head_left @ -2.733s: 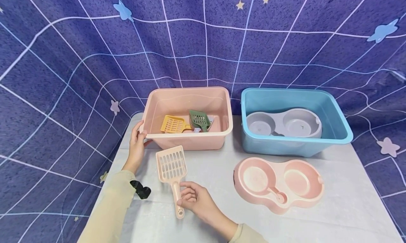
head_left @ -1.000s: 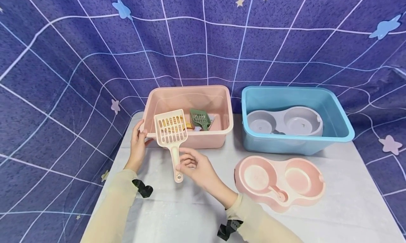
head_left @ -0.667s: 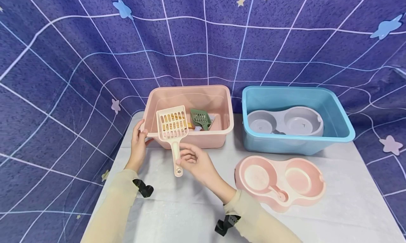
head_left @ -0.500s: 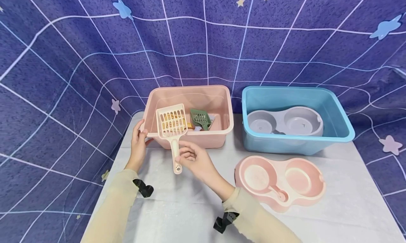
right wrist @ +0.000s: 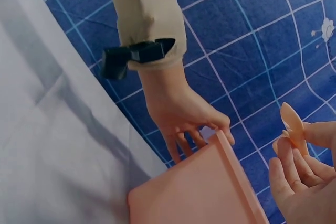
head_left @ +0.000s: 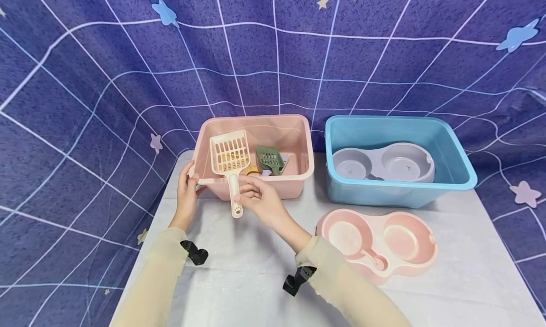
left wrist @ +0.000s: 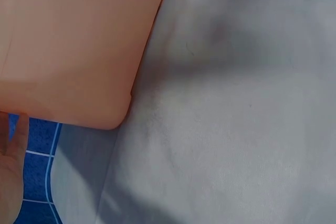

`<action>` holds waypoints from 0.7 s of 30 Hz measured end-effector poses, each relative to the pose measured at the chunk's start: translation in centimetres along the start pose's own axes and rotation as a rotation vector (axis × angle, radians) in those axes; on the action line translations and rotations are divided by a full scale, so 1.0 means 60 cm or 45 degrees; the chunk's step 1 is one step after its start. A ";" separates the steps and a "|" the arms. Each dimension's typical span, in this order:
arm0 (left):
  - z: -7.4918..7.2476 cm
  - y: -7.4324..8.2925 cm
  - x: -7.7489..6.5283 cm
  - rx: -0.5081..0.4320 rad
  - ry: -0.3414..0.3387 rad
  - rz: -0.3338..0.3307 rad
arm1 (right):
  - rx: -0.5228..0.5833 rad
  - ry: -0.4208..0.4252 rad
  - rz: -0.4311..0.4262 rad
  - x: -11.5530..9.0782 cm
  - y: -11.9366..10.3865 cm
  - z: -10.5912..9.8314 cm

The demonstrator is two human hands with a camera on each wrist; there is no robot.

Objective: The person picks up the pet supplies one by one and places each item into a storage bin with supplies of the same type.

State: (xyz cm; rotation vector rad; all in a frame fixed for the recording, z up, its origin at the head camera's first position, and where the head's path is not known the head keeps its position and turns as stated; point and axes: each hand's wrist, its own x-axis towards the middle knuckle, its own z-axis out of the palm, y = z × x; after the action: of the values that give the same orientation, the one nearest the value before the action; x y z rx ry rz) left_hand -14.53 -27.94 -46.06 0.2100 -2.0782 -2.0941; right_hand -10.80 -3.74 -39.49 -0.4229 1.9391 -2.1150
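My right hand [head_left: 262, 201] pinches the handle of a pale pink cat litter scoop [head_left: 230, 158] between thumb and fingers. The scoop's slotted head overlaps the inside of a pink plastic bin [head_left: 279, 187]. In the right wrist view the handle end [right wrist: 292, 121] shows in the fingers of that hand [right wrist: 310, 174]. My left hand [head_left: 186, 196] holds the bin's left front corner, its thumb over the rim, as the right wrist view also shows. Inside the bin lie a green scoop [head_left: 270, 159] and a yellow scoop [head_left: 251, 170], the yellow one mostly hidden.
To the right stands a blue bin [head_left: 398, 194] with a grey double bowl [head_left: 375, 163] inside. A pink double pet bowl [head_left: 379, 232] sits on the white-covered table [head_left: 239, 289] before it. A blue patterned curtain [head_left: 264, 47] hangs behind and at the sides.
My right hand has carried the pale pink scoop away from me, from in front of the pink bin to over it. My left hand has stayed at the bin's corner.
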 end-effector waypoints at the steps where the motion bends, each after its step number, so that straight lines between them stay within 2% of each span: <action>1: 0.000 0.003 -0.001 -0.001 -0.001 0.000 | 0.001 0.001 -0.005 0.005 0.000 0.000; 4: 0.000 0.002 -0.001 -0.004 0.005 -0.009 | -0.008 0.019 -0.011 0.018 -0.003 0.000; 11: -0.012 -0.027 0.013 -0.027 0.037 0.000 | -0.040 0.055 -0.016 0.045 -0.008 0.001; 21: -0.007 -0.028 0.012 0.014 0.043 0.023 | -0.148 0.102 -0.028 0.074 -0.001 -0.012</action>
State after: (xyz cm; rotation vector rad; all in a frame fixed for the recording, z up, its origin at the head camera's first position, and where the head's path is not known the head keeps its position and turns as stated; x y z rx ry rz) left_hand -15.19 -28.49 -47.73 0.2257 -2.0650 -2.0545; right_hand -15.17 -4.68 -39.28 -0.3888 2.1189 -2.0691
